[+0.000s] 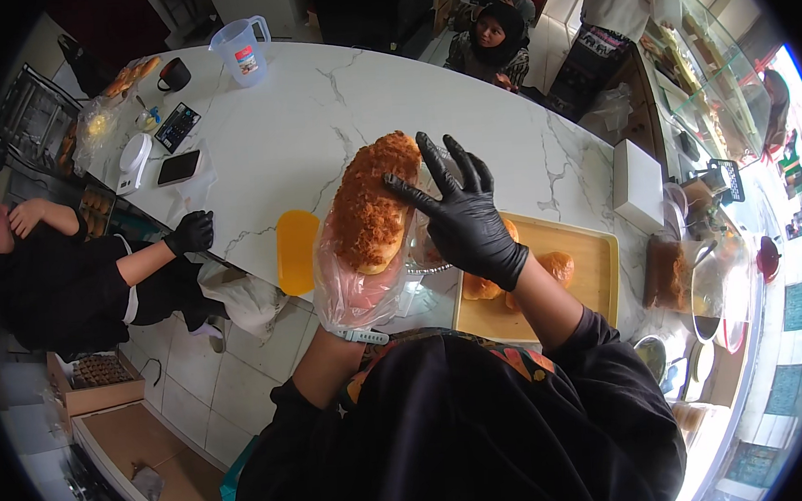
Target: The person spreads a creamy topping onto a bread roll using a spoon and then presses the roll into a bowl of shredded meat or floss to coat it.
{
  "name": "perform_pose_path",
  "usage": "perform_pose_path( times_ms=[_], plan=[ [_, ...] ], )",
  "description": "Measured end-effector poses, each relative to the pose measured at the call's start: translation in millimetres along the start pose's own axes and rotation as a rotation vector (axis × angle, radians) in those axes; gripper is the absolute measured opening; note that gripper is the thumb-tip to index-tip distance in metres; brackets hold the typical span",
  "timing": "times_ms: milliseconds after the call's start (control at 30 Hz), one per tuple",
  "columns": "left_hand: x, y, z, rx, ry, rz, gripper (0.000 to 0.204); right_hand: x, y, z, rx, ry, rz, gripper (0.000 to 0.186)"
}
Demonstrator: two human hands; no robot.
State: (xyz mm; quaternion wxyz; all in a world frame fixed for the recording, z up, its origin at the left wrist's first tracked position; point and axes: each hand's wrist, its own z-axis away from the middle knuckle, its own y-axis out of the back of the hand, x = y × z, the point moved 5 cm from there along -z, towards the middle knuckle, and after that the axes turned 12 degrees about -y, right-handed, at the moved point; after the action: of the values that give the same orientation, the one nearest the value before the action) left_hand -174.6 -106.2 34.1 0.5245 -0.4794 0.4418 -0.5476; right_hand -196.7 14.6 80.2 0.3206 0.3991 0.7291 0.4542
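My left hand (360, 301), in a clear plastic glove, is wrapped round the lower part of a long bread roll (378, 201) coated with brown shredded topping. The roll is raised above the table. My right hand (474, 214), in a black glove, hovers over the roll's right side with its fingers spread. Its index fingertip reaches the topping. Under that hand, a wooden-coloured tray (595, 275) holds glossy brown buns (556, 268). A round dish with a metallic rim is partly hidden behind my right hand and the roll.
A yellow-orange plastic board (298, 250) lies by the table's near edge. At left stands a co-worker, with a black-gloved hand (191, 233) by the table. A phone (179, 168), scale (134, 163), mug (174, 75) and jug (242, 54) stand farther off. A white box (637, 184) and a tub of brown topping (667, 274) are at right.
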Motion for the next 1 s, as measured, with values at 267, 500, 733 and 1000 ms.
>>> perform_pose_path(
  times_ms=[267,500,733,1000],
  plan=[
    [5,9,-7,-0.131,-0.039,0.022,0.039,1,-8,18,-0.071,-0.204,-0.642,0.095],
    [17,24,2,-0.315,-0.368,-0.65,0.043,-25,-33,33,-0.226,-0.264,-0.727,0.091],
    [6,15,0,-0.022,-0.136,-0.114,0.043,-22,-22,23,-0.063,-0.252,-0.37,0.087],
    [9,31,-8,-0.036,-0.14,-0.217,0.038,-10,-3,5,0.05,-0.257,-0.203,0.085]
  ],
)
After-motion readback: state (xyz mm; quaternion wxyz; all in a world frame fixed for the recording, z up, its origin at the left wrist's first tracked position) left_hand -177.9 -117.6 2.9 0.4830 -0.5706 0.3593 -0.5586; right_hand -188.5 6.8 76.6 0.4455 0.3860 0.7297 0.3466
